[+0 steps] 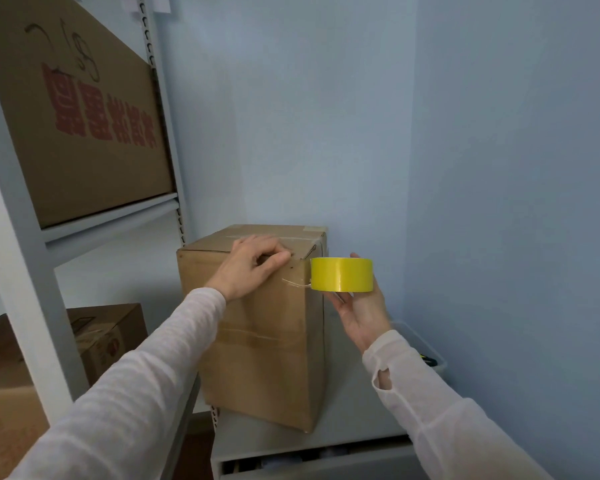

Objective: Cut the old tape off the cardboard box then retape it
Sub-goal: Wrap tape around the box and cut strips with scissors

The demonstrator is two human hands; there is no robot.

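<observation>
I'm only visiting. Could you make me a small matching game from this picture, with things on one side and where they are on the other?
Things:
1. tape roll
2. left hand
3. box with red print
4. plain cardboard box

Places:
A. on the shelf rack, upper left
B. standing on the grey cabinet
C. held in the right hand
D. resting on the plain cardboard box's top edge

Pairs: 1-C, 2-D, 3-A, 4-B

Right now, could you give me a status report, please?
Left hand on cardboard box top edge, fingers curled. Right hand holds yellow tape roll beside box corner. Nothing blocking.
</observation>
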